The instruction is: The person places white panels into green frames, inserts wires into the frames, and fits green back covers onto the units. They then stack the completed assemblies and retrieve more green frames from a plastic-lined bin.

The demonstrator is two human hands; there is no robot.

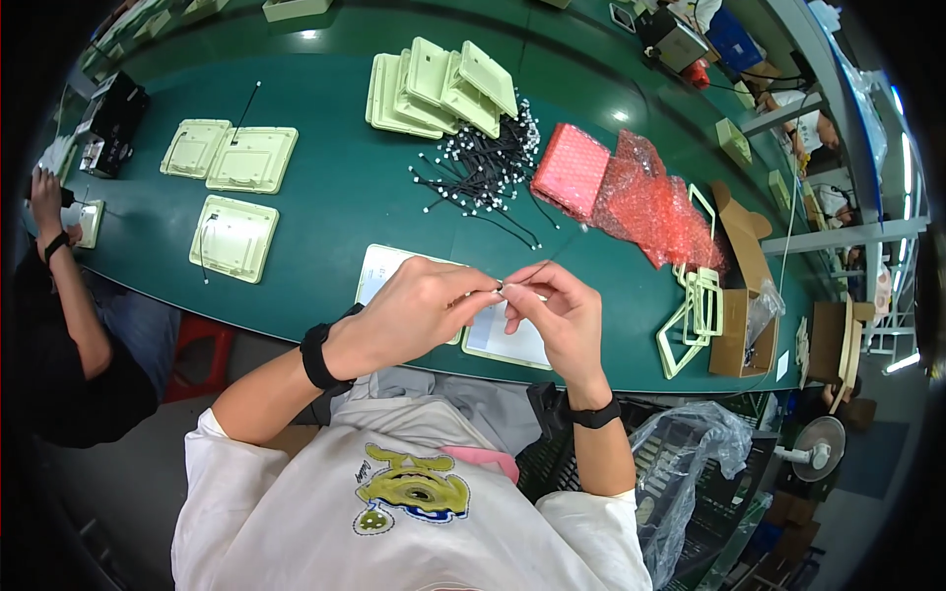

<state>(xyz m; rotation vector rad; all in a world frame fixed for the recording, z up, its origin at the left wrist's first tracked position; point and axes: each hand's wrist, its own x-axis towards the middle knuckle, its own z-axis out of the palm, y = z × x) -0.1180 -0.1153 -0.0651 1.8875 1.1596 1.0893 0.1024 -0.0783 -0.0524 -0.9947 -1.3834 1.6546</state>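
My left hand [419,303] and my right hand [560,313] meet above the near edge of the green table, both closed in a pinch. Between the fingertips is a short black cable [533,273] with a small light connector; the fingers cover most of it. Below the hands lie pale-cream panels: one panel [382,264] shows beside my left hand, and another panel [505,337] with a whitish face sits under my right hand. Farther off is a tangled heap of black cables [493,163] with white connector ends.
Cream housings [434,84] are stacked behind the cable heap. Red bubble wrap [641,197], cream frames [690,320] and a cardboard box [741,330] lie at right. Several cable-fitted housings [235,238] lie at left, near a co-worker's arm [74,286].
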